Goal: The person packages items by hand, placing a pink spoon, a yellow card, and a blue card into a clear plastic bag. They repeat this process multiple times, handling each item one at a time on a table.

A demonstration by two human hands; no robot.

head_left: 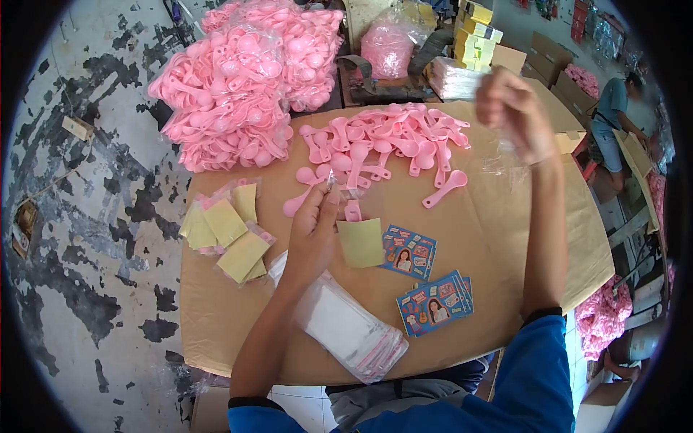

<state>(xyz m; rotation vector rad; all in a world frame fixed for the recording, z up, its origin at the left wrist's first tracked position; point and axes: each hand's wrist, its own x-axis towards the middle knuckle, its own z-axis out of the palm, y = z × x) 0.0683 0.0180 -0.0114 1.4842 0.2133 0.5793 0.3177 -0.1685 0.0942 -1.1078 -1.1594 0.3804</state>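
Observation:
My left hand (pixel 315 216) pinches the top of a small clear plastic bag (pixel 346 193). A pink scoop (pixel 353 211) and a card with its plain yellowish back (pixel 362 243) showing are in that bag. My right hand (pixel 514 114) is raised at the upper right, blurred, its fingers curled closed; whether anything is in them I cannot make out. Loose pink scoops (pixel 411 137) lie heaped beyond my left hand. Under my left forearm rests a stack of flat clear bags (pixel 346 325). Blue printed cards (pixel 436 304) lie in two piles to the right.
Filled packets with yellowish cards (pixel 226 222) lie on the left of the cardboard-covered table (pixel 505 267). Large bags of pink scoops (pixel 238 86) stand at the back left. Yellow boxes (pixel 475 43) are stacked behind. Another person (pixel 612 115) works at the far right.

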